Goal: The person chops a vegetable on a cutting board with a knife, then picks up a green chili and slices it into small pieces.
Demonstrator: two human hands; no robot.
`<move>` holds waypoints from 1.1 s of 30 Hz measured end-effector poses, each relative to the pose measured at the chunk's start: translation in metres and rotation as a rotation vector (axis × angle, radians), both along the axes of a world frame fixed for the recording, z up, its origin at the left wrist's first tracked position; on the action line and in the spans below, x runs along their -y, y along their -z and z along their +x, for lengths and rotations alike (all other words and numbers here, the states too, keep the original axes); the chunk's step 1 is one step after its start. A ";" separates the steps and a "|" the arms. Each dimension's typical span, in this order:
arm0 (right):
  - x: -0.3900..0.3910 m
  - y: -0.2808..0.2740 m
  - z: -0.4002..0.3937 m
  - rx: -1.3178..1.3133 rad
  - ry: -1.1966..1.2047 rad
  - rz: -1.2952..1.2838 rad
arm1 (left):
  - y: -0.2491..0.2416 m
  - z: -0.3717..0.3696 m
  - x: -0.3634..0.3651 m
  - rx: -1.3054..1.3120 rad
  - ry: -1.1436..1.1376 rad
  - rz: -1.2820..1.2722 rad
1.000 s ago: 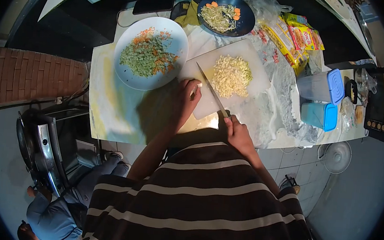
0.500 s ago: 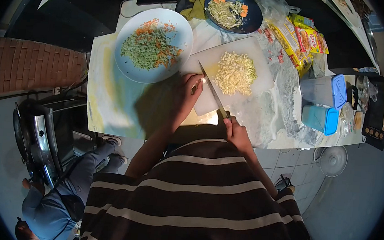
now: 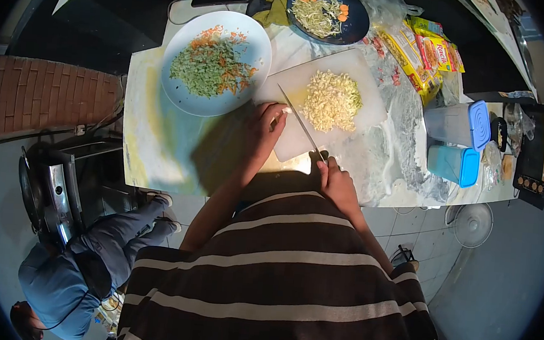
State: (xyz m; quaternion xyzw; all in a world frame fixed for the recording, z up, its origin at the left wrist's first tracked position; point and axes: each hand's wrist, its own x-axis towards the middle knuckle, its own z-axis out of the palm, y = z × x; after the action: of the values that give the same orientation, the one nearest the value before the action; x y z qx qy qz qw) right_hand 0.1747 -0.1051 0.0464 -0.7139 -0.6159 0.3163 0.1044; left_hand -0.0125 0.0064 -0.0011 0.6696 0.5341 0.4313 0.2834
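My left hand (image 3: pixel 267 128) is closed around a small white piece of vegetable (image 3: pixel 287 110) at the left side of the white cutting board (image 3: pixel 373 107). Its fingers are curled, and most of the piece is hidden. My right hand (image 3: pixel 339 188) grips a kitchen knife (image 3: pixel 302 124) by its handle near the table's front edge. The blade slants up and left across the board, its edge close to my left fingertips. Just right of the blade lies a heap of finely chopped pale vegetable (image 3: pixel 332 101).
A large plate (image 3: pixel 191 103) of chopped green and orange vegetables stands left. Behind the board are a dark frying pan (image 3: pixel 359 30) with food and yellow seasoning packets (image 3: pixel 415 60). Lidded containers (image 3: pixel 454 165) stand right. A person in blue (image 3: pixel 58 287) bends at lower left.
My right hand and the knife have shifted slightly, with the blade turned a little. My left hand stays almost in place. The person at lower left has moved, the head and torso shifting left.
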 end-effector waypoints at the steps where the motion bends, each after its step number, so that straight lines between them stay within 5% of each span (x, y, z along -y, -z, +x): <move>1: 0.001 0.000 0.000 0.028 -0.001 0.000 | 0.001 0.000 0.000 0.001 0.003 0.001; 11: 0.010 -0.014 0.008 0.094 0.011 -0.040 | 0.001 -0.002 0.001 -0.012 -0.002 -0.005; 23: 0.012 -0.013 0.017 -0.459 0.098 -0.099 | -0.024 -0.018 0.029 0.118 -0.168 0.049; 33: 0.018 -0.004 0.016 -0.103 0.028 0.069 | -0.012 -0.040 0.058 0.430 -0.246 -0.225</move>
State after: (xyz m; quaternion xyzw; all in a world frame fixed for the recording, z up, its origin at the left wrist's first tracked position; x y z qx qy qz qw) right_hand 0.1911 -0.1233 0.0503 -0.7013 -0.6101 0.3297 0.1652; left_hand -0.0523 -0.0513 0.0109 0.4570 0.5837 0.5328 0.4082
